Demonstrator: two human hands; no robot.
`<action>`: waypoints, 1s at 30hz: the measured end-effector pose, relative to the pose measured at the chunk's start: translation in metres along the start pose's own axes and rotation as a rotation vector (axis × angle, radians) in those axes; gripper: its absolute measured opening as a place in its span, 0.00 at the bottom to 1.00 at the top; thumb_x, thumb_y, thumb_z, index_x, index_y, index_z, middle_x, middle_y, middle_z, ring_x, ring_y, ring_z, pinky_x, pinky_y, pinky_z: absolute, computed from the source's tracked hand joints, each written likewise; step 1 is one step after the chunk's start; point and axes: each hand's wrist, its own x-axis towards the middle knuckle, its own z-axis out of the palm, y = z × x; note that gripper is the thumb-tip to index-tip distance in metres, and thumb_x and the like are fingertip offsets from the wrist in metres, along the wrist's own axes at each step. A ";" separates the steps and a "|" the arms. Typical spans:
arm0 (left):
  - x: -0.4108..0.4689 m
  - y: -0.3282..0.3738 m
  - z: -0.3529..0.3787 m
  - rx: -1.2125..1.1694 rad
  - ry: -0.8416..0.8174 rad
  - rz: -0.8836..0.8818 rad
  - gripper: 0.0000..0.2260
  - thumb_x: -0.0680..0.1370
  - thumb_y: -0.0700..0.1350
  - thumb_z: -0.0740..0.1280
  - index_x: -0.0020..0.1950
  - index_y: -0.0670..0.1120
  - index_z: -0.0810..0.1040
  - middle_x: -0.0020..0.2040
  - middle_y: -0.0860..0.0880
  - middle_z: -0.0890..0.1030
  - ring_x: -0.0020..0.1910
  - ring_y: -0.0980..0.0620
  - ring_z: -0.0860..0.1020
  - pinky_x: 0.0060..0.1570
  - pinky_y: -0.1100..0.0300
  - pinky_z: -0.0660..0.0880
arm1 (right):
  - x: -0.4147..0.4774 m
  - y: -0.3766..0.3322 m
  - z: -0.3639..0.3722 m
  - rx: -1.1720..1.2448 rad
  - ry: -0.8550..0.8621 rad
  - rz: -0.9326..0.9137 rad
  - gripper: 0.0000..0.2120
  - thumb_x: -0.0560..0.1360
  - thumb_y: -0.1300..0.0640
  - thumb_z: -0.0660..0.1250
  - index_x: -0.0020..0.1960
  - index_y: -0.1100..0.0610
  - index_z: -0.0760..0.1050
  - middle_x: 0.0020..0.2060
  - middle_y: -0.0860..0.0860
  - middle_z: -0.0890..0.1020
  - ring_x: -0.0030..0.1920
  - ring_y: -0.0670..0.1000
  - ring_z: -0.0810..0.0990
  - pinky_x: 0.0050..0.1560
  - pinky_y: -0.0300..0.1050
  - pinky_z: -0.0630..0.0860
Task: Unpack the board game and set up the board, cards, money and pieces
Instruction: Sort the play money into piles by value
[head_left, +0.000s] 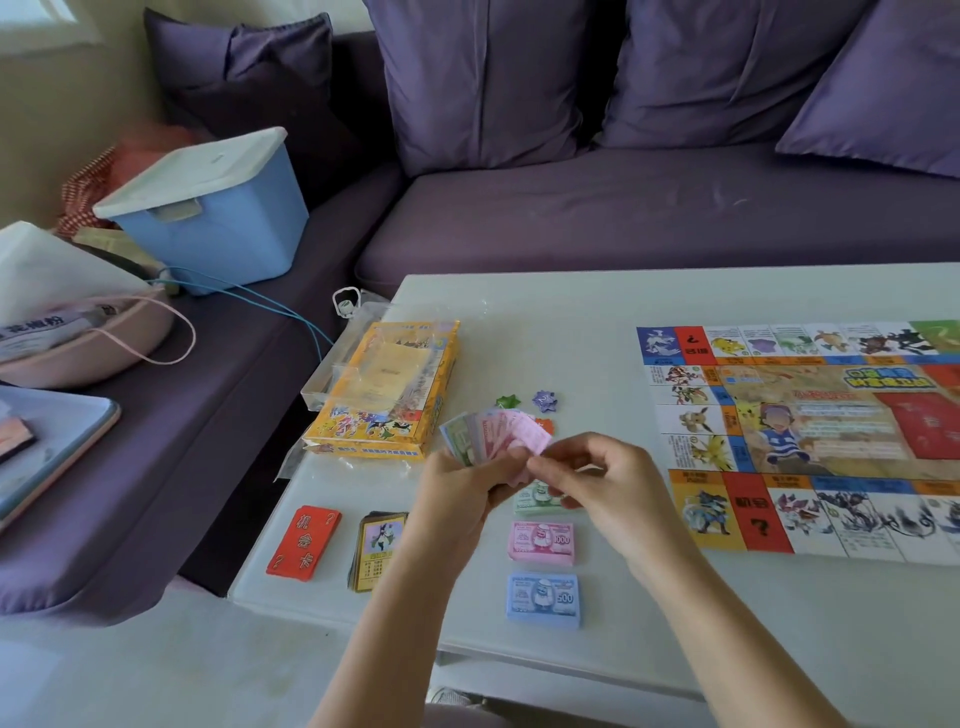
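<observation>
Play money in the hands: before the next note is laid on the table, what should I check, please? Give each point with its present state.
1. The left hand holds the fan of notes: ok.
2. The right hand pinches only one pink note: cannot tell.
3. The pink pile lies uncovered, ready to receive it: ok.
4. The green pile is tidy: cannot tell, the hands hide part of it.
5. The blue pile lies apart from the pink pile: ok.
6. The board lies unfolded on the table: ok.
</observation>
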 end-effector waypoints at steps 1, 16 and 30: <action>-0.003 -0.003 0.002 0.019 0.001 0.000 0.04 0.73 0.29 0.67 0.42 0.37 0.79 0.35 0.42 0.81 0.35 0.48 0.81 0.42 0.59 0.80 | -0.004 0.002 0.001 -0.003 0.028 -0.002 0.10 0.67 0.52 0.77 0.42 0.56 0.81 0.33 0.51 0.84 0.34 0.49 0.83 0.38 0.42 0.80; -0.032 -0.010 0.008 -0.189 -0.063 -0.251 0.10 0.76 0.30 0.61 0.57 0.32 0.75 0.49 0.36 0.83 0.45 0.43 0.83 0.47 0.53 0.81 | -0.033 0.015 -0.019 0.173 0.160 0.017 0.06 0.71 0.59 0.73 0.37 0.51 0.82 0.29 0.51 0.83 0.30 0.44 0.79 0.36 0.33 0.77; -0.037 -0.015 0.015 -0.191 -0.052 -0.203 0.10 0.75 0.28 0.62 0.56 0.35 0.75 0.45 0.40 0.84 0.42 0.45 0.84 0.39 0.57 0.82 | -0.035 0.017 -0.034 0.230 0.175 0.003 0.06 0.78 0.60 0.63 0.45 0.59 0.78 0.35 0.50 0.83 0.36 0.50 0.83 0.37 0.42 0.80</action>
